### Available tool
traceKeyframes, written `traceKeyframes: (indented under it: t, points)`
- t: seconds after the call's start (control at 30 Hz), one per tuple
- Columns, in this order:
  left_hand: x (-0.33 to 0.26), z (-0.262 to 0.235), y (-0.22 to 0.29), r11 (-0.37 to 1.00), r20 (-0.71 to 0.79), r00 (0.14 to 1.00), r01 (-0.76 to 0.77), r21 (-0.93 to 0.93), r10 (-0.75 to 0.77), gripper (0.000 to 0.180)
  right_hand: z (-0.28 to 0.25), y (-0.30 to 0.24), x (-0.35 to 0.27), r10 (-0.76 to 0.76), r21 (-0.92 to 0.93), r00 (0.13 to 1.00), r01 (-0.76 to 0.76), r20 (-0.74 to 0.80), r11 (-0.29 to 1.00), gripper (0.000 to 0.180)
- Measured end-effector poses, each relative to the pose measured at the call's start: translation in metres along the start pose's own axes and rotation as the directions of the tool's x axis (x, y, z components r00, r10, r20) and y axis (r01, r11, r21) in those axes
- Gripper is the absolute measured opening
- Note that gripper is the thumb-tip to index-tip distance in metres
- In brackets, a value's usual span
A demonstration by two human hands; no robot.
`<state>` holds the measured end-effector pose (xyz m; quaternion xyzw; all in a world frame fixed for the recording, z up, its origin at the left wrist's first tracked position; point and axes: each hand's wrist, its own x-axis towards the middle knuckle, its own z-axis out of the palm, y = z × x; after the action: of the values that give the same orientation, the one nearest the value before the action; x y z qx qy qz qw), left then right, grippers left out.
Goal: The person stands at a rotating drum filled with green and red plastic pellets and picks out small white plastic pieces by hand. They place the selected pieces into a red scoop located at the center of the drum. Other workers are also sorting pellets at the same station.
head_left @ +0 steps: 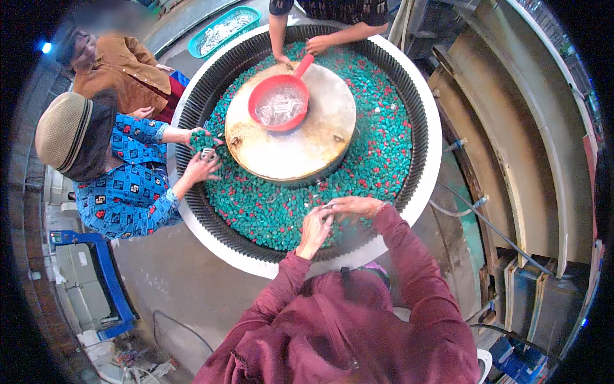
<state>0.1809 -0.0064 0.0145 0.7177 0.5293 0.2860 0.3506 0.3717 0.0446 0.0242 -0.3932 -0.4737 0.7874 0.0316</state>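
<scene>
Over the near side of a round tub filled with small green and red pellets (256, 221), my two hands meet at the fingertips. My left hand (314, 232) is closed in a pinch, its fingers pointing up and right. From the right comes my right hand (357, 206), fingers bent toward the left one and closed at the tips. Something small and greyish seems to sit between them, too small to name. Just beyond my hands stands the tub's round centre lid (249, 153), with a red strainer (258, 105) on it holding pale metal pieces (281, 109).
A white rim (430, 144) and dark ribbed wall (187, 121) ring the tub. At left, a person in a blue patterned shirt (128, 189) handles pellets and a metal piece. Another person's hands (316, 45) reach in opposite me. A teal basket (249, 14) stands behind; curved panels (486, 128) at right.
</scene>
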Motion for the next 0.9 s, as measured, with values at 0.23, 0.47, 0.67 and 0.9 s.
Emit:
traceKeyframes:
  t: [0.23,0.47,0.67,0.9]
  points:
    - [0.029,-0.002,0.018,0.948,0.053,0.949,0.314,-0.054,-0.311,0.021,-0.076,0.04,0.024,-0.007,-0.739,0.984,-0.128,-0.176,0.662,0.053]
    - [0.012,0.019,-0.02,0.814,0.178,0.852,0.523,-0.253,-0.492,0.022,-0.222,0.081,0.102,-0.531,-0.789,0.637,-0.607,-0.558,0.101,0.034]
    - [0.013,-0.002,0.022,0.478,0.193,0.711,0.623,-0.619,-0.676,0.038,-0.178,0.08,0.117,-0.102,-0.805,0.811,-0.543,-0.577,0.239,0.04]
    - [0.005,-0.009,0.001,0.809,0.035,0.834,0.543,-0.224,-0.551,0.016,-0.108,0.075,0.093,0.353,-0.762,0.795,-0.591,-0.494,0.264,0.065]
